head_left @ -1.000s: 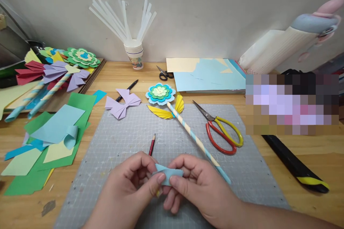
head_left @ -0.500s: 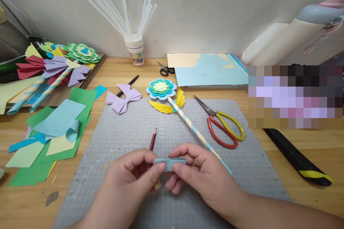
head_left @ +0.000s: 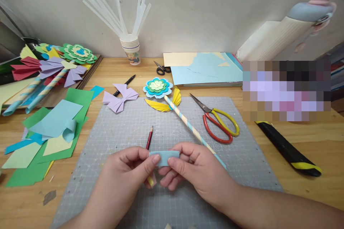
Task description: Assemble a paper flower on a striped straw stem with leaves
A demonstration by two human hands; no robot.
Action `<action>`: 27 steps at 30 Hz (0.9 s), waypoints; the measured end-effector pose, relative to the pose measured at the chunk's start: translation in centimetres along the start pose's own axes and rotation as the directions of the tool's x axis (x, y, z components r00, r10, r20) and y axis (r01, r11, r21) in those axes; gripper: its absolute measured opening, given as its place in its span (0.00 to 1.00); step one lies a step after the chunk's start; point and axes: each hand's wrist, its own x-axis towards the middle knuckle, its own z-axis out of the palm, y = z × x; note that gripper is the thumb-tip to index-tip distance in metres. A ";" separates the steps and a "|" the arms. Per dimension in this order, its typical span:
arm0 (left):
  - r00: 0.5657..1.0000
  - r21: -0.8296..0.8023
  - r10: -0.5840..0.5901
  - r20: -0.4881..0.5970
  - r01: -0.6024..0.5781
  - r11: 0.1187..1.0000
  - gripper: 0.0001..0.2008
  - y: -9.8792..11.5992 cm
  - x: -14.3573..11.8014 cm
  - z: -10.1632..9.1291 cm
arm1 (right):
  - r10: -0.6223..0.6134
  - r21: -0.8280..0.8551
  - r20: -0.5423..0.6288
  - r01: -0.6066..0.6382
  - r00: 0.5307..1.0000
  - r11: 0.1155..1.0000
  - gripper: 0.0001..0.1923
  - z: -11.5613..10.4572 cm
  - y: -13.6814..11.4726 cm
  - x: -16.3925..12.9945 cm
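A small folded strip of light blue paper [head_left: 164, 158] is pinched between my two hands above the grey cutting mat [head_left: 113, 200]. My left hand [head_left: 134, 171] grips its left end, thumb in front; a bit of yellow shows below those fingers, too small to name. At the right end, my right hand [head_left: 192, 166] holds the strip with thumb and fingers. Just beyond lies a dark red pencil [head_left: 149, 138]. A paper flower [head_left: 158, 88] with yellow pleated leaves [head_left: 176, 98] and a striped paper stem [head_left: 184, 118] rests on the mat, the stem's lower end near my right hand.
Red-and-yellow-handled scissors [head_left: 217, 125] lie right of the stem. A purple paper bow [head_left: 120, 98] and a black pen [head_left: 130, 80] sit farther back. Coloured paper scraps [head_left: 56, 118] cover the left side. Behind stand paper cups [head_left: 130, 48] with white sticks. A black-and-yellow tool [head_left: 290, 150] lies at right.
Both hands have tilted the blue paper strip, so more of its flat face shows. The whole view has shifted slightly, with the things on the table appearing a little farther left.
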 end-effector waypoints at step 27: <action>0.997 -0.061 -0.028 0.071 0.032 0.998 0.14 -0.2 0.0 -0.1 | -0.035 -0.047 -0.024 0.034 0.999 0.998 0.18 -0.2 -0.2 -0.3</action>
